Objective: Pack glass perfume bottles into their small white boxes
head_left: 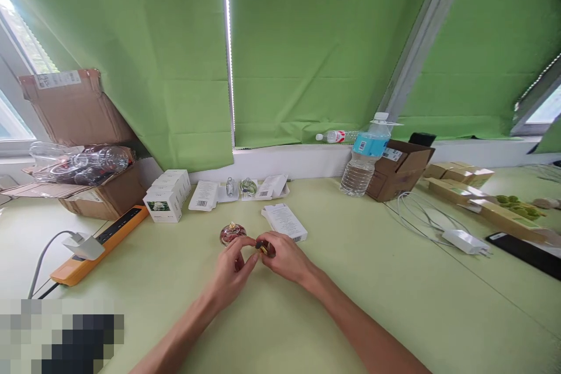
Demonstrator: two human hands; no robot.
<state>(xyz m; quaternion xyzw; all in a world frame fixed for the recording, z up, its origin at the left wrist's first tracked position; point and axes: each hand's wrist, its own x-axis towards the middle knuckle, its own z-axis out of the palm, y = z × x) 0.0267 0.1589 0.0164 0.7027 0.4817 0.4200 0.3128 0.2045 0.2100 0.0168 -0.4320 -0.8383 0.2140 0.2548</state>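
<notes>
My right hand (284, 256) pinches a small dark piece with a gold-coloured part (262, 247), too small to name for certain. From the other side my left hand (233, 272) meets it, index fingertip and thumb closed at its dark end. Just behind the left hand sits a round, dark red glass bottle (232, 232) with a gold-coloured neck, partly covered by the fingers. A white printed carton (286, 221) lies flat behind my right hand.
Small white boxes (167, 196) stand at the back left, beside an orange power strip (99, 245). Along the back lie opened cartons (204, 195) and a green glass bottle (248, 187). A large water bottle (364, 158), a cardboard box (397, 172), a charger (464, 241) and a phone (526, 252) are rightward.
</notes>
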